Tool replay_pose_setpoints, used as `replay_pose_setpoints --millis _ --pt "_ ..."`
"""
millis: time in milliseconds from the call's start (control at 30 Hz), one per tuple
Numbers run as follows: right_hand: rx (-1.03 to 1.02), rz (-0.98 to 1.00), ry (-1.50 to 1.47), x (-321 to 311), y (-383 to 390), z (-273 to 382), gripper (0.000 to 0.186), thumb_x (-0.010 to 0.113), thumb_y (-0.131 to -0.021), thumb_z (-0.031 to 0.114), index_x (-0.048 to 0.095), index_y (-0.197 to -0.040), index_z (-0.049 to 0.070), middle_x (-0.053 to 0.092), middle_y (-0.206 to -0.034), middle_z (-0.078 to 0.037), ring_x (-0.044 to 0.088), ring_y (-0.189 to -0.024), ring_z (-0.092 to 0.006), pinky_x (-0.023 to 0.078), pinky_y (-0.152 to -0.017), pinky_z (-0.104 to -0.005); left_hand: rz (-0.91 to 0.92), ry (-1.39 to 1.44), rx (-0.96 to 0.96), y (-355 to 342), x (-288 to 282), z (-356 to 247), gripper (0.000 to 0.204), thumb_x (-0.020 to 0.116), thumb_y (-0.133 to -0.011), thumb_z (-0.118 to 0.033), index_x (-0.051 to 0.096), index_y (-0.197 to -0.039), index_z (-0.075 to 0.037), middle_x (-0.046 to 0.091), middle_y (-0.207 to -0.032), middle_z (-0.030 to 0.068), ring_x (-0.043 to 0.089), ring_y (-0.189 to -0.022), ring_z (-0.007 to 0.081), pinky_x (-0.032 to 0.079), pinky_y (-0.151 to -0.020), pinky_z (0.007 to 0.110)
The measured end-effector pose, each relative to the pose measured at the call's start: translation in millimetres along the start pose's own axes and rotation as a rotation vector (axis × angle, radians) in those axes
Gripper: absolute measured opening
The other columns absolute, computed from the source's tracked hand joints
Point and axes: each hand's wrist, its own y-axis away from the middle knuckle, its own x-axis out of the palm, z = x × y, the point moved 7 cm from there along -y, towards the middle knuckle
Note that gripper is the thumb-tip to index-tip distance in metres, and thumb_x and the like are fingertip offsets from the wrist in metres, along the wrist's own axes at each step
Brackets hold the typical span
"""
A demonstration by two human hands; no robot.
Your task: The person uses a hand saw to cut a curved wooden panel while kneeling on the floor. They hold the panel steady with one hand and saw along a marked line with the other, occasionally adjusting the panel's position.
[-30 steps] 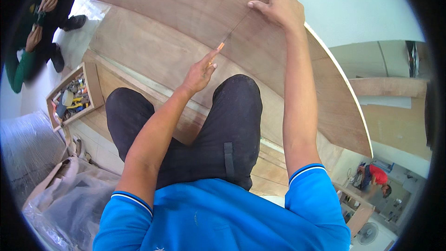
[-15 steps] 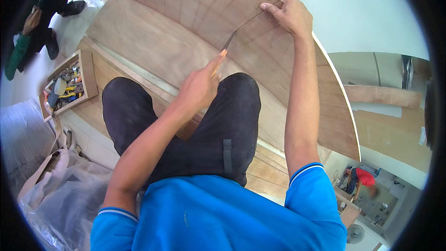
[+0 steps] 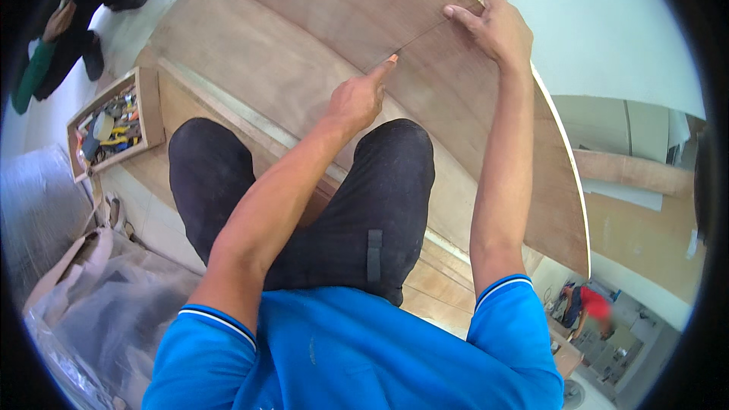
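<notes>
A large brown plywood sheet point(image 3: 425, 91) with a pale curved edge stands in front of my knees. A thin dark line crosses it, running up to that edge. My right hand point(image 3: 503, 30) grips the edge beside the upper end of the line, thumb on the near face and fingers over the edge. My left hand point(image 3: 357, 100) is closed at the line's lower end, its index finger stretched along a narrow dark blade point(image 3: 398, 52), which looks like a saw's. Only a sliver of the blade shows. Its handle is hidden in my palm.
A wooden box point(image 3: 152, 110) of hand tools stands at the left. Behind it is another person point(image 3: 57, 23) in dark trousers. Plastic-wrapped items point(image 3: 114, 311) lie at the lower left. A person in red point(image 3: 594, 305) bends over at the far right. Flat boards point(image 3: 250, 53) lie beyond my knees.
My left hand has moved up and to the right, closer to the sheet. Much less of the blade shows. My right hand keeps its grip on the edge.
</notes>
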Motion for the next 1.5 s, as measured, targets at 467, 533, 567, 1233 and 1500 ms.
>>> replay_pose_setpoints --millis 467,533,567,1233,1500 --pt "-0.007 0.048 -0.045 -11.1 1.0 11.0 0.068 0.078 -0.087 0.066 0.074 -0.131 0.015 0.08 -0.091 -0.008 0.077 -0.089 -0.028 0.057 -0.078 -0.0453 -0.1 -0.008 0.134 -17.9 8.1 17.7 0.062 0.057 -0.104 -0.015 0.046 -0.162 -0.033 0.071 -0.093 0.0294 0.069 -0.086 0.0502 0.054 -0.079 0.06" --pt "-0.021 0.021 -0.025 -1.4 5.4 11.6 0.069 0.078 -0.087 0.068 0.073 -0.132 0.016 0.079 -0.09 -0.008 0.077 -0.089 -0.0274 0.057 -0.077 -0.0451 -0.145 -0.008 0.137 -14.4 7.4 19.9 0.057 0.059 -0.104 -0.016 0.051 -0.159 -0.028 0.071 -0.093 0.0291 0.068 -0.083 0.0502 0.053 -0.075 0.059" --pt "0.002 0.013 0.018 -0.6 5.6 -1.0 0.07 0.078 -0.086 0.069 0.073 -0.133 0.017 0.079 -0.089 -0.007 0.077 -0.089 -0.027 0.057 -0.077 -0.045 -0.101 0.03 0.132 3.6 4.7 8.0 0.057 0.058 -0.104 -0.016 0.05 -0.159 -0.027 0.072 -0.095 0.0286 0.068 -0.085 0.0499 0.054 -0.076 0.058" --pt "0.071 0.11 0.0 -16.2 16.4 -6.8 0.068 0.078 -0.085 0.069 0.075 -0.128 0.017 0.078 -0.086 -0.005 0.076 -0.084 -0.0248 0.056 -0.074 -0.045 0.123 0.026 -0.072 149.6 -69.1 -12.0 0.063 0.06 -0.104 -0.013 0.047 -0.161 -0.037 0.071 -0.092 0.028 0.07 -0.085 0.0491 0.056 -0.076 0.056" --pt "-0.155 -0.028 0.056 -3.3 7.3 8.1 0.068 0.077 -0.087 0.069 0.074 -0.129 0.015 0.077 -0.087 -0.007 0.075 -0.083 -0.0292 0.055 -0.074 -0.0478 -0.021 0.038 0.097 0.2 28.9 29.7 0.067 0.055 -0.104 -0.011 0.042 -0.164 -0.039 0.07 -0.086 0.0286 0.069 -0.08 0.0485 0.054 -0.074 0.058"
